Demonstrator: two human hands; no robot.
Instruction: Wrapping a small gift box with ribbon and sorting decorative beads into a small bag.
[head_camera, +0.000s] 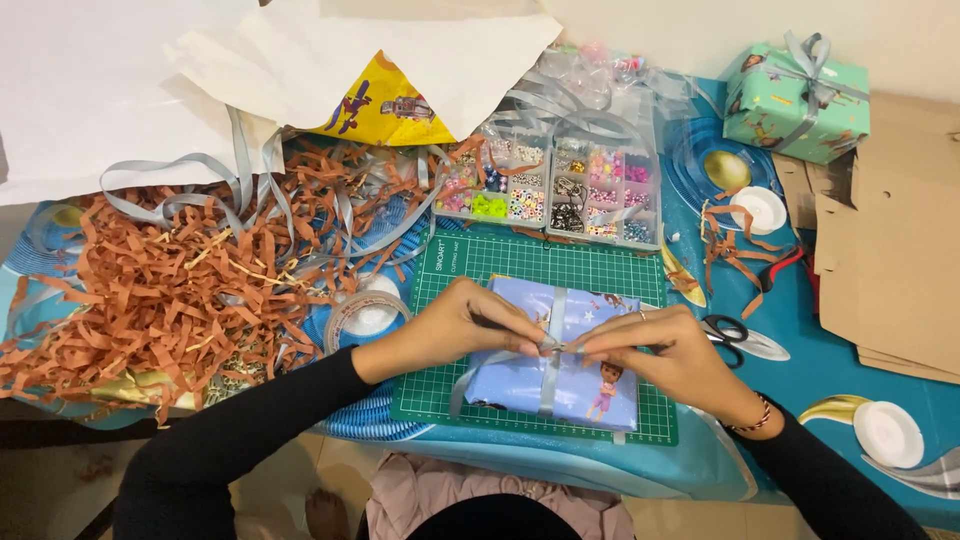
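Observation:
A gift box wrapped in light blue cartoon-print paper (520, 380) lies on a green cutting mat (540, 262). A silver-grey ribbon (548, 385) runs lengthwise over the box and crosses at its middle. My left hand (455, 325) pinches the ribbon at the crossing from the left. My right hand (665, 355) pinches it from the right, fingertips almost meeting those of the left. Both forearms are in black sleeves; a bead bracelet sits on the right wrist.
A heap of brown shredded paper (170, 290) with loose grey ribbon covers the left. A tape roll (365, 315) lies beside the mat. Bead organiser trays (555, 190) sit behind it. Scissors (740, 335), cardboard (890, 260) and a wrapped green gift (795, 100) are to the right.

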